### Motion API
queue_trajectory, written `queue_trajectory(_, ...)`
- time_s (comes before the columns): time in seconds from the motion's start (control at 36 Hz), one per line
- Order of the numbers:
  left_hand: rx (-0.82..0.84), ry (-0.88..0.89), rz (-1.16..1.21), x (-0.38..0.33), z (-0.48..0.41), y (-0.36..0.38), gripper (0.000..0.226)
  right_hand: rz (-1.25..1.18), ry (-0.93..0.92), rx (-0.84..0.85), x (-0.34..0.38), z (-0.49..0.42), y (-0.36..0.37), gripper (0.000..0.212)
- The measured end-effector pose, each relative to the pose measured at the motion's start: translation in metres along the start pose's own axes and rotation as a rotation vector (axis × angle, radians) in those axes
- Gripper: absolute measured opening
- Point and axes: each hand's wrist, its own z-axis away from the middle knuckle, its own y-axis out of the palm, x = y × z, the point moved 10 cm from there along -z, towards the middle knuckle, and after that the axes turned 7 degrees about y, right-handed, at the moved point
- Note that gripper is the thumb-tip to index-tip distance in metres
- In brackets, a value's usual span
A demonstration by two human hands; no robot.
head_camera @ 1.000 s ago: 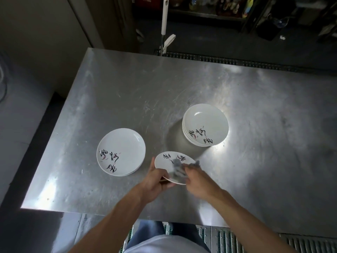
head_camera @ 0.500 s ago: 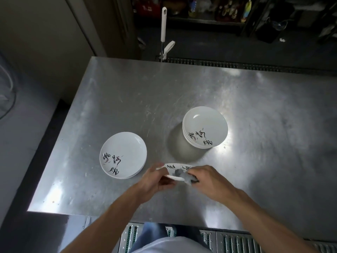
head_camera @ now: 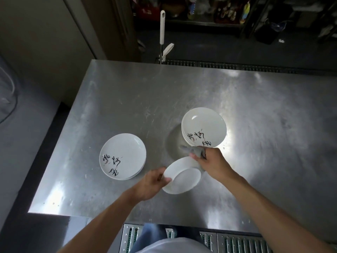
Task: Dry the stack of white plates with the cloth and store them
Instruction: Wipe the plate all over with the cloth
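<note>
Over the steel table (head_camera: 264,110) my left hand (head_camera: 152,182) grips the near-left rim of a white plate (head_camera: 182,178), turned so its plain underside faces me. My right hand (head_camera: 212,163) holds a bunched grey cloth (head_camera: 197,151) against the plate's far right edge. A short stack of white plates with black brush lettering (head_camera: 123,156) lies on the table to the left. A taller stack of the same plates (head_camera: 204,131) stands just beyond my right hand.
The table's left edge (head_camera: 60,143) drops to a dark floor gap beside a grey wall. A white mop handle (head_camera: 162,28) leans behind the far edge. Dark shelving with bottles (head_camera: 228,10) fills the background. A floor drain grate (head_camera: 237,241) runs below the near edge.
The plate has been flipped from face-up, through edge-on, to underside-up. My right hand with the cloth shifted from the plate's face to its far right rim.
</note>
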Motion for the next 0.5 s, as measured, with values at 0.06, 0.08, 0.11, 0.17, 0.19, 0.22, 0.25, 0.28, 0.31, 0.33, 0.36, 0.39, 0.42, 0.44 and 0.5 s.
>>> queue_trajectory(0.06,-0.01,-0.076,0.196,0.009,0.009,0.011,0.03,0.059,0.033,-0.074,-0.01,0.009,0.004,0.026)
queue_trajectory(0.08,-0.024,-0.109,0.269,0.013,0.013,0.016,0.033,0.126,0.066,-0.116,-0.022,0.014,0.006,0.024)
queue_trajectory(0.11,-0.044,-0.13,0.317,0.018,0.016,0.02,0.035,0.178,0.096,-0.152,-0.034,0.018,0.009,0.021)
queue_trajectory(0.17,-0.104,-0.17,0.407,0.028,0.022,0.024,0.037,0.194,0.107,-0.16,-0.052,0.029,0.024,0.02)
queue_trajectory(0.19,-0.132,-0.195,0.454,0.034,0.024,0.025,0.037,0.197,0.083,-0.129,-0.057,0.034,0.035,0.028)
queue_trajectory(0.22,-0.151,-0.221,0.497,0.04,0.025,0.028,0.036,0.218,0.051,-0.083,-0.06,0.037,0.048,0.037)
queue_trajectory(0.25,-0.162,-0.248,0.533,0.046,0.026,0.03,0.034,0.254,0.026,-0.038,-0.064,0.041,0.06,0.043)
queue_trajectory(0.28,-0.167,-0.274,0.552,0.052,0.027,0.034,0.032,0.294,0.02,-0.01,-0.068,0.042,0.07,0.047)
queue_trajectory(0.31,-0.17,-0.299,0.569,0.058,0.028,0.038,0.031,0.325,0.043,-0.005,-0.075,0.042,0.077,0.048)
queue_trajectory(0.33,-0.172,-0.321,0.586,0.063,0.028,0.041,0.03,0.334,0.089,-0.013,-0.081,0.041,0.082,0.049)
queue_trajectory(0.36,-0.176,-0.34,0.604,0.067,0.027,0.044,0.029,0.327,0.134,-0.02,-0.085,0.039,0.085,0.05)
queue_trajectory(0.39,-0.185,-0.356,0.621,0.07,0.026,0.045,0.028,0.321,0.157,-0.013,-0.085,0.037,0.09,0.05)
queue_trajectory(0.42,-0.197,-0.367,0.641,0.072,0.025,0.045,0.028,0.329,0.148,0.009,-0.082,0.035,0.095,0.051)
queue_trajectory(0.44,-0.21,-0.373,0.659,0.074,0.024,0.044,0.027,0.359,0.111,0.046,-0.076,0.033,0.102,0.051)
queue_trajectory(0.5,-0.232,-0.378,0.681,0.078,0.02,0.039,0.027,0.433,-0.017,0.132,-0.063,0.038,0.115,0.052)
